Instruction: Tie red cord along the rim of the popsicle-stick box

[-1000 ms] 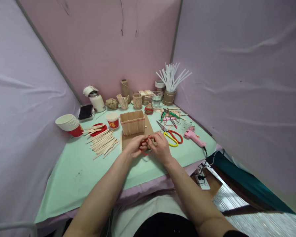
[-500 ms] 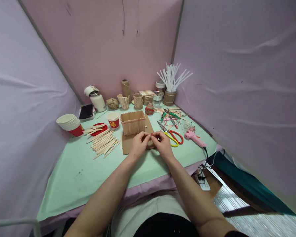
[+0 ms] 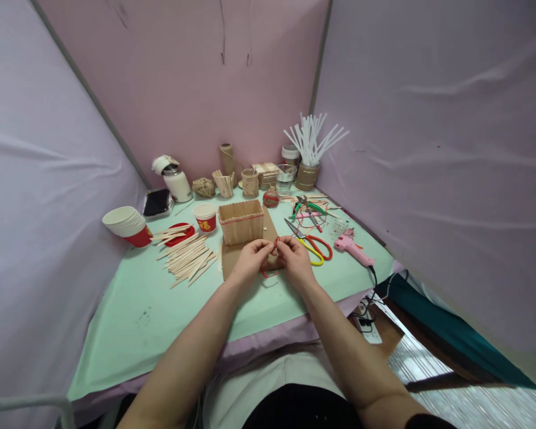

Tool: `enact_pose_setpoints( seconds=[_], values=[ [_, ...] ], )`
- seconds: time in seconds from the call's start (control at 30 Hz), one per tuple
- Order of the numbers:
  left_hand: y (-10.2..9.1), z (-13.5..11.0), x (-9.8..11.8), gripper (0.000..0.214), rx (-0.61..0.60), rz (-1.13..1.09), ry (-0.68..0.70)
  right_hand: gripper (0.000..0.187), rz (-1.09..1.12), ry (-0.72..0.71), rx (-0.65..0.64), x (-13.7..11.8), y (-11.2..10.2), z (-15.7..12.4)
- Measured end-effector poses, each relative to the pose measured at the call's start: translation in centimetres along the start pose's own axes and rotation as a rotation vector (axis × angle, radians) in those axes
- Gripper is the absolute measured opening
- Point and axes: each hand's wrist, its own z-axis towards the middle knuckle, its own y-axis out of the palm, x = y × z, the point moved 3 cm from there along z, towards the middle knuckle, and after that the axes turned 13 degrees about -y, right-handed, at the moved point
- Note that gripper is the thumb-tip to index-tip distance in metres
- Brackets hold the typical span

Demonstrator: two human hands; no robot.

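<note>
One red cord [image 3: 276, 241] is held in front of the box [image 3: 241, 225], slightly to its right. It is pinched between thumb and fingers by two hands, the left hand [image 3: 251, 262] and the right hand [image 3: 296, 262]; below them a red strand can be seen. Under the box one board [image 3: 232, 262] is laid.

To the right of the box are placed one pair of scissors [image 3: 302, 236], one glue gun [image 3: 354, 247] and one pair of green-handled pliers [image 3: 317, 208]. Behind it are set one red ball [image 3: 270, 199], one twine ball [image 3: 204, 187], one spool [image 3: 227, 158] and one bowl [image 3: 284, 180]. To its left are seen one single cup [image 3: 205, 222], one stack of cups [image 3: 136, 233] and one pile of sticks [image 3: 187, 259]; the sticks are overlapped too closely to be counted.
</note>
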Motion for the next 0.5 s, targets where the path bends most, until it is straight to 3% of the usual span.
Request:
enact_pose_setpoints(
  seconds=[0.1,0.27,0.33,0.4,0.5],
  values=[
    [0.0,-0.2,0.0,0.029,-0.053,-0.127,-0.087,0.019,-0.021,-0.027,-0.052,-0.2,0.2,0.0],
    [-0.3,-0.1,0.0,0.026,-0.154,-0.286,-0.219,0.007,-0.390,-0.425,-0.173,-2.4,0.5,-0.4],
    [-0.4,0.1,-0.2,0.024,-0.202,-0.335,-0.273,0.008,-0.461,-0.506,-0.209,-2.8,0.6,-0.5],
    [-0.4,0.2,-0.2,0.025,-0.188,-0.331,-0.260,0.008,-0.465,-0.485,-0.200,-2.7,0.6,-0.5],
    [-0.6,0.1,0.0,0.029,-0.024,-0.187,-0.104,0.009,-0.437,-0.383,-0.144,-2.2,0.4,-0.3]
  ],
)
